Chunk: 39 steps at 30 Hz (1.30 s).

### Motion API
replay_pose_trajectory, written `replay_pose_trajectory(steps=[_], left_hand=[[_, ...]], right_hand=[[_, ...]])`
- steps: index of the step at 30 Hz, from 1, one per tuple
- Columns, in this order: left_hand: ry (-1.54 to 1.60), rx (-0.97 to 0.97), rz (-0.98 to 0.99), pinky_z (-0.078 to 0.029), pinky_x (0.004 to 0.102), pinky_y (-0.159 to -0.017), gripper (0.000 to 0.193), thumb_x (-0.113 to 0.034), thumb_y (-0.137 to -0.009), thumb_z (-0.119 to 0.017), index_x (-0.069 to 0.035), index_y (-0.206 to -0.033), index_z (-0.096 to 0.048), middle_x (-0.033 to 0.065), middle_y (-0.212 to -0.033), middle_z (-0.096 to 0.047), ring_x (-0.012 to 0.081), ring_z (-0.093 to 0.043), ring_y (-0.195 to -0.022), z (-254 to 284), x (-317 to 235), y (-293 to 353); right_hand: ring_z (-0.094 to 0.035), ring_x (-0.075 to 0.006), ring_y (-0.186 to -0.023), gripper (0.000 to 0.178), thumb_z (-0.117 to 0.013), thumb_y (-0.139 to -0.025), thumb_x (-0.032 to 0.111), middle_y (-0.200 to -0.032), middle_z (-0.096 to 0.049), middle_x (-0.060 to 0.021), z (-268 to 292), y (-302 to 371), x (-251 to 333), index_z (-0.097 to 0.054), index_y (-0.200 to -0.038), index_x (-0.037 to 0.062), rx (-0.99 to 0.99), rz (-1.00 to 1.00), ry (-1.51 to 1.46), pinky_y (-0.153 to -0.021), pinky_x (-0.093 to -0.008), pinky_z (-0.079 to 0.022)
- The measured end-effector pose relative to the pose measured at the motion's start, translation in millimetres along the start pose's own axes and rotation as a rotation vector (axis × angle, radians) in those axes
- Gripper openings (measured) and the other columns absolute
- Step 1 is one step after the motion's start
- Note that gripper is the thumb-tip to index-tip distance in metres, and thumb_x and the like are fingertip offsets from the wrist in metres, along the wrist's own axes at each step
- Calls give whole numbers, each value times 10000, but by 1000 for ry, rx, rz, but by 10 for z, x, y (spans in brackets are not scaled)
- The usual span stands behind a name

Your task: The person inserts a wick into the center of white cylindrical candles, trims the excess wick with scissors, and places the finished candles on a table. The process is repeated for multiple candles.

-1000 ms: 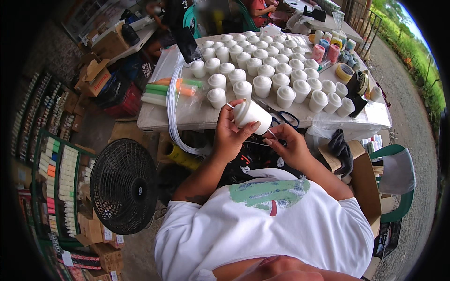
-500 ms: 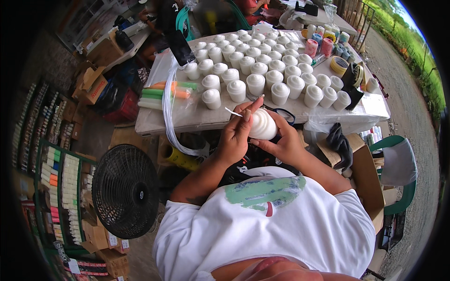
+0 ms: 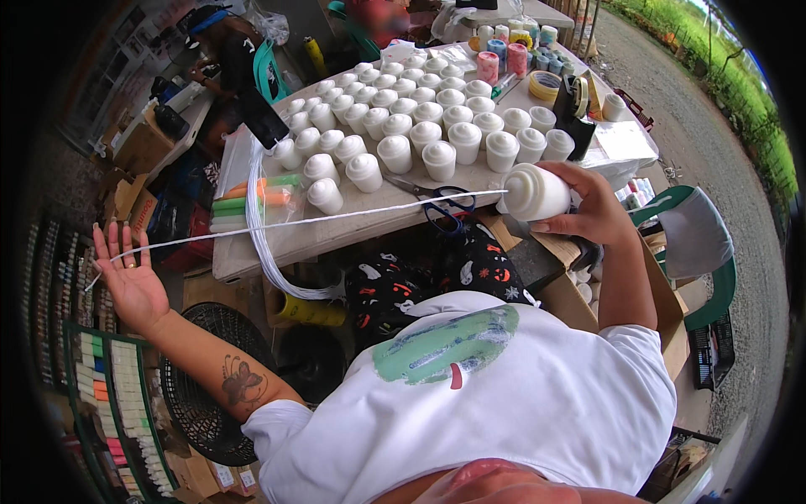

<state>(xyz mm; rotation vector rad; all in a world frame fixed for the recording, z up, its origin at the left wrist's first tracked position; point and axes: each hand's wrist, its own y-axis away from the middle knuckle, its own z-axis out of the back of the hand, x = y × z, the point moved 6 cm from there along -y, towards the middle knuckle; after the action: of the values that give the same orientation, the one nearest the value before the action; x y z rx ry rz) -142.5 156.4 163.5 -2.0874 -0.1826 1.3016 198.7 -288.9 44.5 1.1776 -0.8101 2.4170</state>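
In my right hand (image 3: 592, 206) is a white candle (image 3: 541, 193), tipped sideways with its swirled top facing left. A long white wick (image 3: 361, 209) runs from that top across to my left hand (image 3: 137, 290), which is raised far to the left, palm showing. The left fingers are stretched out and apart; the wick lies across them, its loose end hanging past the thumb. Several rows of similar white candles (image 3: 439, 160) stand on the table (image 3: 336, 220). Scissors with blue handles (image 3: 449, 210) lie at the table's near edge, below the wick.
A bundle of white wicks (image 3: 259, 218) hangs over the table edge beside bagged coloured sticks (image 3: 252, 202). A black fan (image 3: 197, 378) stands under my left forearm. Tape rolls (image 3: 546, 84) and coloured candles (image 3: 516, 60) are at the back right. Another person (image 3: 231, 63) is at the far left.
My hands have moved apart: the left swung far out to the left, the right moved right with the candle. The wick, short before, now stretches long between them. The scissors show more fully.
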Motion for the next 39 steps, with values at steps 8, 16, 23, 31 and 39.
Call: replay_pose_trajectory(steps=[8, 16, 23, 31, 39], left_hand=[[-1762, 290, 177, -311, 454, -1077, 777, -487, -860, -606, 56, -1370, -385, 286, -1386, -390, 408, -367, -1304, 547, 1097, 859], [-978, 1286, -35, -252, 493, -1098, 716, -292, -777, -735, -22, -1365, -431, 163, -1250, -573, 338, -468, -1237, -1497, 1429, 2410], [-813, 1279, 245, -370, 469, -1033, 292, -123, -904, -546, -56, -1177, -623, 139, -940, -698, 296, -649, -952, -1112, 1877, 2527], [-959, 1302, 437, -425, 398, -957, 590, -210, -823, -690, -52, -1345, -466, 234, -1173, -595, 374, -566, -1090, -326, 2092, 2544], [-490, 1252, 281, -440, 361, -979, 947, -124, -688, -825, -50, -1450, -267, 162, -1329, -482, 258, -489, -1226, -1628, 1520, 2511]], right_hand=[[-614, -303, -946, 645, -814, -622, 205, -1071, -643, -116, -532, 77, -355, -587, -1219, 109, 184, -118, 452, -866, -385, -478], [-632, -244, -978, 604, -738, -697, 286, -1034, -635, -75, -1606, -216, -166, -561, -1250, 118, 370, 267, 676, -1065, -484, -299], [-650, -232, -919, 389, -487, -868, 121, -927, -612, -65, -1642, -228, -33, -576, -1246, 120, 309, 401, 780, -1111, -557, -196], [-650, -217, -908, 403, -510, -852, 133, -920, -609, -52, -1685, -204, 71, -572, -1250, 124, 337, 429, 785, -1116, -576, -170], [-653, -196, -922, 529, -706, -731, 359, -895, -647, -16, -1750, -306, 254, -606, -1197, 131, 376, 378, 740, -1127, -593, -126]])
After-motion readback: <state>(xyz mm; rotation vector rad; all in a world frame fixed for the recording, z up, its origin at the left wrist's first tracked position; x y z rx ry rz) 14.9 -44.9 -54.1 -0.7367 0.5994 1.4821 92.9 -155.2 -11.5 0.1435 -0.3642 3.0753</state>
